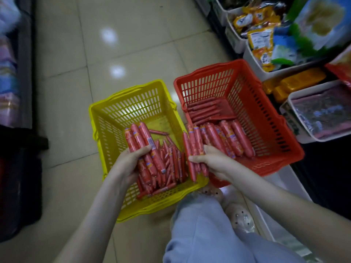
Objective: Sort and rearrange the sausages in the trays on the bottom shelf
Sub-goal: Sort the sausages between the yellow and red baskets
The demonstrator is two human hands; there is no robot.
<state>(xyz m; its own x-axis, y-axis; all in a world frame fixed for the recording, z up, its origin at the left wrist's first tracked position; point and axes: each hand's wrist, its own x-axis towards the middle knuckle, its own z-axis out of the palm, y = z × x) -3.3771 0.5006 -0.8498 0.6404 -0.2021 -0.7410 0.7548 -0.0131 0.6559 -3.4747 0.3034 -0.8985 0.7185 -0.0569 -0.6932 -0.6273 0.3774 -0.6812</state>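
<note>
Seen from above, the left hand [129, 164] curls its fingers round a sausage bundle [141, 141] over the yellow basket [106, 149], while the right hand [216, 164] grips a second bundle [192, 147] beside the red basket [269, 133]; slick ends jutting past the fingers may slip out and land unsorted.

yellow basket [106, 118]: slotted plastic | sausages [233, 137]: glossy film | floor [133, 35]: shiny tile
</note>
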